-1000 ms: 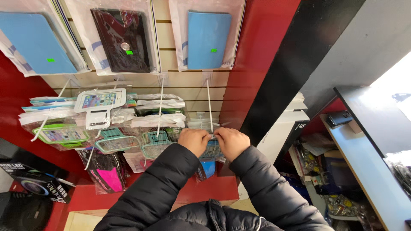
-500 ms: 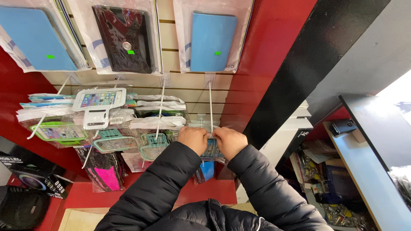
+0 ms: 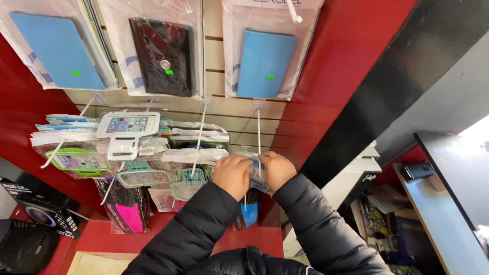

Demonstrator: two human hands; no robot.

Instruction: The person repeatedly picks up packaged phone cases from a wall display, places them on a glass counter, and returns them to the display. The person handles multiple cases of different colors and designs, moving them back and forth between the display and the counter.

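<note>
Left hand: the left hand (image 3: 233,174) is closed in a pinch on the near edge of a clear packet (image 3: 254,173), fingers curled over its top, likely to steady the plastic against the peg.
Right hand: the right hand (image 3: 276,170) grips the same packet from the other side, thumb and fingers shut on it; the two hands nearly touch.
Packet: it sits between the hands, right at the white peg (image 3: 259,135) that juts from the slatted wall (image 3: 229,109); whether it is threaded on the peg cannot be told, as the hands hide the hole.
Above the hands: a light blue case (image 3: 265,63) in a clear bag hangs from a higher hook, beside a black case (image 3: 163,56) and a second blue case (image 3: 56,51), each bagged, presumably for display.
Left of the hands: armband pouches (image 3: 127,137) crowd neighbouring pegs, stacked one behind another.
Below the hands: a blue item (image 3: 249,214) hangs just under them, and black sleeves (image 3: 204,229) cover both arms.
Far right of the hands: a cluttered counter (image 3: 423,203) stands well apart.
</note>
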